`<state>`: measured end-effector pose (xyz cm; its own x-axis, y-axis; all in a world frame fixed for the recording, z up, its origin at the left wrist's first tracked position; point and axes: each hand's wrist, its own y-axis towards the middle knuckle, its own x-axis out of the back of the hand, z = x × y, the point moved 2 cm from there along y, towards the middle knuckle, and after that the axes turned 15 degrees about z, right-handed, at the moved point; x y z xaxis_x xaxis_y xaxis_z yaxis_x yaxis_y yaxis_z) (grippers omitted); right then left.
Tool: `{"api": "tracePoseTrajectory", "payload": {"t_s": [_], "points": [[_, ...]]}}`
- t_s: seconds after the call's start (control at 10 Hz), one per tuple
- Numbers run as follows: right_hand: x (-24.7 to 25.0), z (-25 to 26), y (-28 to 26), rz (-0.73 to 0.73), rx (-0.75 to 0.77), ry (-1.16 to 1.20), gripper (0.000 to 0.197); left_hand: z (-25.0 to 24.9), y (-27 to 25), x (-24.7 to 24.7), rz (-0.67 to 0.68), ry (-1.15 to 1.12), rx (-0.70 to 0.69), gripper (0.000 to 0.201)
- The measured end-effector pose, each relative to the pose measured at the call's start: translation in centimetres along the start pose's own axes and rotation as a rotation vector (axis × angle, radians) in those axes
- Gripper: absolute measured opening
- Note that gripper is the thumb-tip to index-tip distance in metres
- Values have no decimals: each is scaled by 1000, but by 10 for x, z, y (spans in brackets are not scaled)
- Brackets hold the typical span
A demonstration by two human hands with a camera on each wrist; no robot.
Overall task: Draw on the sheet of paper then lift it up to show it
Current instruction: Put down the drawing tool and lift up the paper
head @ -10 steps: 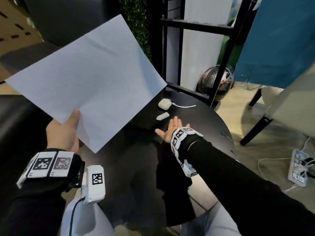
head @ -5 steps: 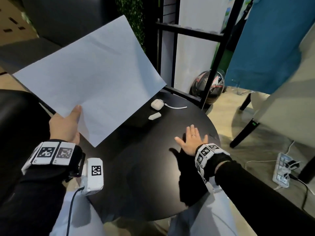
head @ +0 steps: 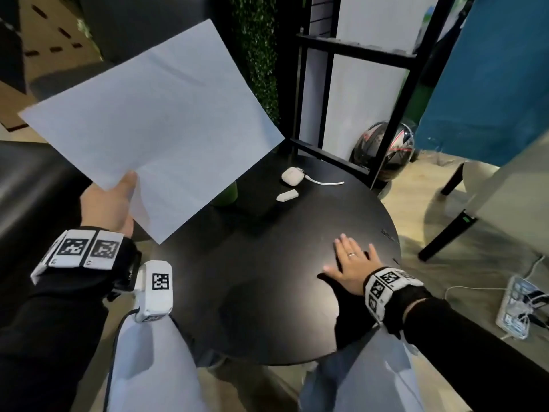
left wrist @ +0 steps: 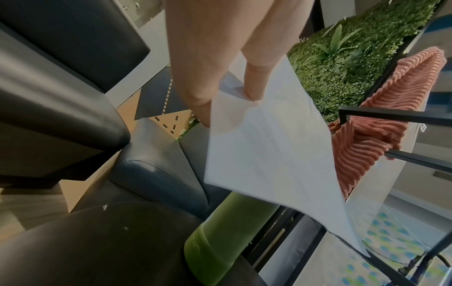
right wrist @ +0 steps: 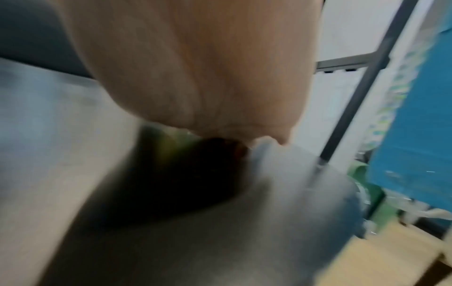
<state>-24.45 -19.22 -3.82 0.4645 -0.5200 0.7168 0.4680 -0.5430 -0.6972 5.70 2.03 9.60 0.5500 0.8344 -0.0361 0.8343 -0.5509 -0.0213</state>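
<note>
A white sheet of paper (head: 154, 120) is held up in the air over the left side of the round black table (head: 267, 292), its blank back toward me. My left hand (head: 110, 203) pinches its lower edge, thumb on the near face; in the left wrist view the fingers (left wrist: 254, 81) sit behind the sheet of paper (left wrist: 274, 147). My right hand (head: 350, 263) lies flat on the table near its right edge, fingers spread and straight, holding nothing. The right wrist view is blurred and shows only the palm (right wrist: 208, 77).
A white earbud case (head: 291, 175) with a cable and a small white cap-like piece (head: 286, 195) lie at the table's far side. A green bottle (left wrist: 220, 238) stands under the sheet. A black shelf frame (head: 356, 55), a helmet (head: 383, 150) and dark seats surround the table.
My right hand has slid from the table's middle toward its right edge and turned palm down, flat. The sheet stays raised in my left hand.
</note>
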Motion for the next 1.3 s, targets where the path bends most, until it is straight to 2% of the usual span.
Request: {"api": "tracePoseTrajectory", "payload": {"t_s": [0.1, 0.2, 0.3, 0.4, 0.5, 0.6, 0.7, 0.8, 0.9, 1.0, 1.1, 1.2, 1.3], "points": [[1, 6, -8, -35, -26, 108, 84, 3, 3, 3, -27, -6, 28, 38], [-19, 75, -26, -25, 333, -1, 112, 12, 3, -4, -15, 1, 104, 20], [-40, 132, -38, 97, 554, -136, 114, 16, 1, -17, -1, 81, 138, 13], [-29, 131, -20, 70, 515, -95, 77, 21, 8, -17, 13, 95, 165, 52], [-7, 73, 10, 0, 291, 46, 72, 30, 21, -9, 76, 55, 188, 61], [7, 2, 16, -13, -12, 181, 76, 35, 25, -5, 81, 68, 170, 62], [11, -27, 7, 10, -202, 232, 82, 56, 31, 4, 184, 154, 269, 39], [8, 15, 3, 36, -9, 223, 79, 94, 31, 21, 263, 310, 448, 24], [-2, 61, 9, 96, 229, 201, 70, 131, 32, 35, 249, 484, 623, 40], [0, 66, 23, 35, 209, 118, 64, 126, 20, 25, 337, 907, 629, 40], [10, 31, 32, -56, 148, 269, 67, 137, 28, 33, 215, 929, 598, 41], [11, -25, 34, -82, -79, 386, 74, 158, 45, 48, 214, 1005, 577, 41], [3, -55, 24, -107, -310, 409, 83, 233, 112, 102, 241, 1027, 531, 61]]}}
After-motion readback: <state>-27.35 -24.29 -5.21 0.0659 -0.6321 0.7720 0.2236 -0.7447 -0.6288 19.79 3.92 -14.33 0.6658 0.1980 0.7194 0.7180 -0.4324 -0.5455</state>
